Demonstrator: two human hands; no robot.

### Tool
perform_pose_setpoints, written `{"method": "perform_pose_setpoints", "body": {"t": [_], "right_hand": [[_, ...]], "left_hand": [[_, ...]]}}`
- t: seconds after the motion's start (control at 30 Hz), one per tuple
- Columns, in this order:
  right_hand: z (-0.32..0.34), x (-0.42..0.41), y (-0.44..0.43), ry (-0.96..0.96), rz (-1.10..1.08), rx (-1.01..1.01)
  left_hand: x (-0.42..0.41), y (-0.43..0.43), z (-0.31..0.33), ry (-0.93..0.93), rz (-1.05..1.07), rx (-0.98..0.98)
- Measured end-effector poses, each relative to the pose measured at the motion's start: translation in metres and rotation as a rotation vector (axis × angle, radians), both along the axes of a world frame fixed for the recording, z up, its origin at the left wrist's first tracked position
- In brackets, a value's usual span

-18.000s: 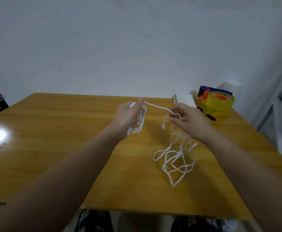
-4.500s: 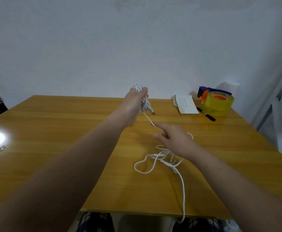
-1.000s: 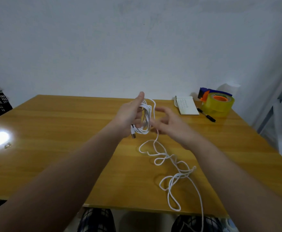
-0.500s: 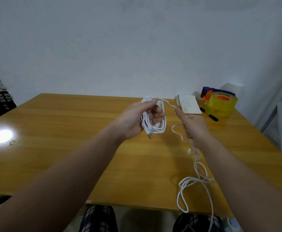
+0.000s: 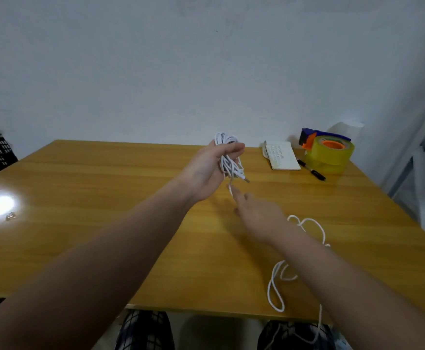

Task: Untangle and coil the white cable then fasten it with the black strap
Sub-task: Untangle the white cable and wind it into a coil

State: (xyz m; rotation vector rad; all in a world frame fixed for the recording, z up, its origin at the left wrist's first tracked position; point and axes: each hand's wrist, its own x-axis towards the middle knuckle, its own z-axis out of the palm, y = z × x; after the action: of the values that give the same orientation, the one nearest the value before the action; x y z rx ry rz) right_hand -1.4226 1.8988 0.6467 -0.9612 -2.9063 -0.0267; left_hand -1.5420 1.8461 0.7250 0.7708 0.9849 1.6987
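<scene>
Yellow wooden table [image 5: 105, 198] underneath. My left hand [image 5: 203, 173] clamps the coiled thin white cable [image 5: 231, 168], raised; my right hand [image 5: 256, 215] has dropped from beside it toward the slack, blurred, grip unreadable. Loose tail lies near the front edge: more winding ahead.

The cable [image 5: 229, 165] is thin, white and round. Part of it is wound into a tight bunch of loops, gripped upright in the left hand [image 5: 206, 170] above the table [image 5: 105, 198]. A metal-tipped plug pokes out of the bunch at 4 o'clock. One strand drops from the bunch at 6 o'clock to the blurred right hand [image 5: 256, 215]. Whether the fingers hold it is unclear. The rest lies in loose loops on the table at 5 o'clock from the bunch, with a strand hanging over the near edge.
</scene>
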Motion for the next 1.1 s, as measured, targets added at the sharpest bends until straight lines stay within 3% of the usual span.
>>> {"method": "perform_pose_setpoints", "body": {"t": [0.13, 0.3, 0.4, 0.53, 0.67, 0.83, 1.03, 1.1], "right_hand": [[0.015, -0.005, -0.007, -0.076, 0.094, 0.082], [0.019, 0.01, 0.009, 0.157, 0.066, 0.032], [0.015, 0.024, 0.019, 0.196, 0.078, 0.078], [0.02, 0.023, 0.017, 0.29, 0.35, 0.367], [0.042, 0.019, 0.01, 0.453, 0.486, 0.433], [0.057, 0.022, 0.018, 0.531, 0.38, 0.413], [0.064, 0.028, 0.018, 0.55, 0.21, 0.212], [0.064, 0.03, 0.02, 0.477, 0.083, 0.203]], "left_hand": [[-0.012, 0.011, -0.001, 0.054, 0.179, -0.027], [-0.039, 0.015, -0.008, 0.156, 0.488, -0.13], [-0.045, 0.011, -0.015, 0.257, 0.548, -0.19], [-0.029, 0.012, -0.023, 0.493, 0.434, -0.222], [-0.013, 0.01, -0.027, 0.571, 0.208, -0.214], [0.002, -0.001, -0.026, 0.683, 0.009, -0.206], [0.01, -0.017, -0.012, 1.043, -0.063, -0.189], [0.005, -0.013, -0.013, 1.246, -0.05, -0.202]]}}
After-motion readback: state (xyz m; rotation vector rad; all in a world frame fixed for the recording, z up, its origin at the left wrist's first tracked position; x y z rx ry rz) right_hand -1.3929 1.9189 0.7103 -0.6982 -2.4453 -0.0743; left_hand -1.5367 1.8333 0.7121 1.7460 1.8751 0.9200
